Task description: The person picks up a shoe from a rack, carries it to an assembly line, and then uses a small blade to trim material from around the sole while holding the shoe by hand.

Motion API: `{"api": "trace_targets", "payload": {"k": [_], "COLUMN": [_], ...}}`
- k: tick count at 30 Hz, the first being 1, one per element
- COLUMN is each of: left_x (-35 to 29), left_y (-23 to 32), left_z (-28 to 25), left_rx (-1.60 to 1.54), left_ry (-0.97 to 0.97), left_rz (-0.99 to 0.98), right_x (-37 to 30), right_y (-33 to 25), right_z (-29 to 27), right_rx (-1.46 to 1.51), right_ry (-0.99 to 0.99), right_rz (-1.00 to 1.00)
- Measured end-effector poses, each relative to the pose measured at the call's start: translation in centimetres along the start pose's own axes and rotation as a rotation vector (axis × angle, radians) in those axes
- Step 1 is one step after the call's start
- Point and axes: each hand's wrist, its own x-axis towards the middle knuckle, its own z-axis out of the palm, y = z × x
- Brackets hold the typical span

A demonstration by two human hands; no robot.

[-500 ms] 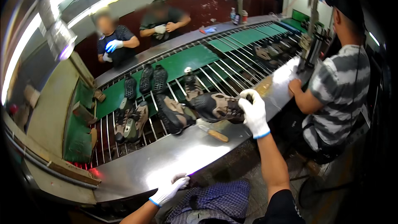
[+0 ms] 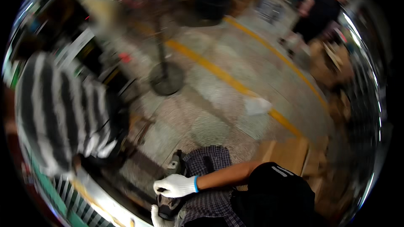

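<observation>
Low over my lap is a dark shoe with grey-brown panels, partly covered by my gloves. My right hand, in a white glove with a blue cuff, is closed on its upper side with the fingers pinched together. At the lower edge, my left hand, also white-gloved, shows only in part, its fingers against the shoe's side. Beyond the right glove a grey block with a small hole sticks out beside dark material. Whether it belongs to the same shoe I cannot tell. Checked dark cloth covers my lap.
At left sits a person in a striped shirt, beside the metal bench edge. A round-based stand rises from the tiled floor, which has yellow lines. Cardboard boxes are at right; another person is farther off.
The view has swung right, away from the rack of shoes. My right hand has brought a shoe from the bench down to my lap, where my left hand now meets it.
</observation>
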Motion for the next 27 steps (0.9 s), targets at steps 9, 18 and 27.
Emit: {"api": "trace_targets", "payload": {"k": [9,18,27], "left_x": [8.8,12.3,19.0], "left_y": [7.7,-1.6,-20.5], "left_z": [32.4,46.0,54.5], "left_rx": [1.144,1.641,2.202], "left_ry": [-0.223,-0.798,-0.991], "left_rz": [-0.341,-0.665,-0.401], "right_x": [-11.0,-20.9,-35.6], "right_y": [0.4,2.4,6.5], "right_z": [-4.7,-2.6,-6.6], "right_rx": [-0.007,0.094,0.442], "right_ry": [0.906,1.527,1.951], "right_rz": [0.530,0.583,0.654]}}
